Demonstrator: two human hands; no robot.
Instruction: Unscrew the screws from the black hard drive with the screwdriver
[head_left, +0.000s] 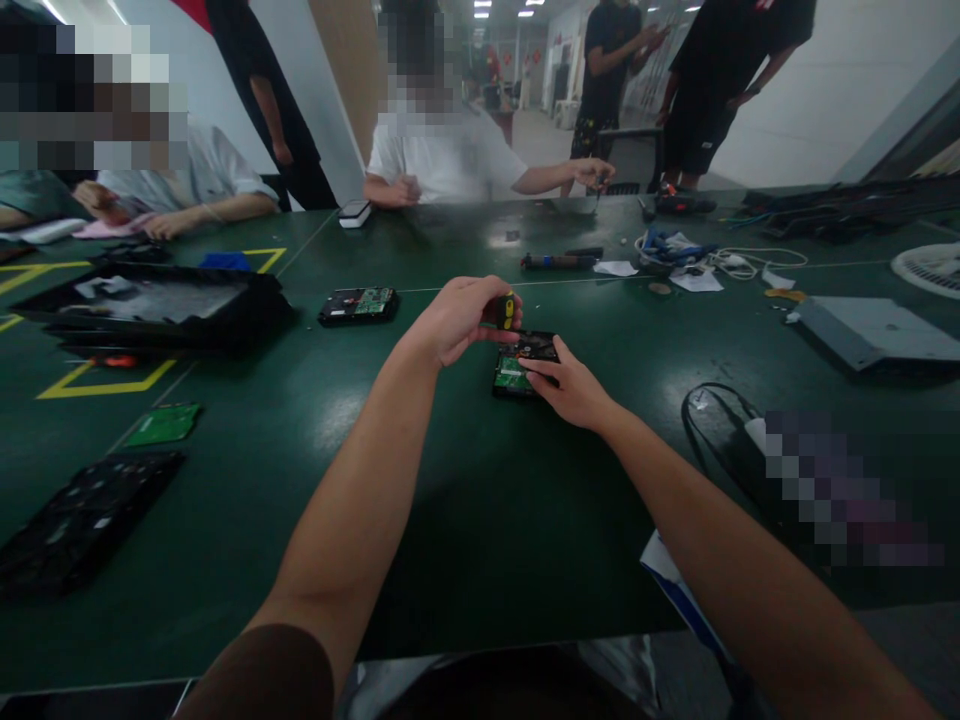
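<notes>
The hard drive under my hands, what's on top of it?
On the hard drive a green circuit board shows. The right hand rests on it; the left hand holds a yellow-handled screwdriver above. The tip is hidden.

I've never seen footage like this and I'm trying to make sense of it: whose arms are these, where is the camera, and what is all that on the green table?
The single picture comes from a camera worn on a person's head, looking down at their own bare arms. Their left hand grips a yellow-and-black screwdriver, held over a hard drive with a green circuit board. Their right hand steadies that drive on the green table. Nearby lie a second hard drive, a loose green board, a black tray and cables. Other people sit across the table.
</notes>
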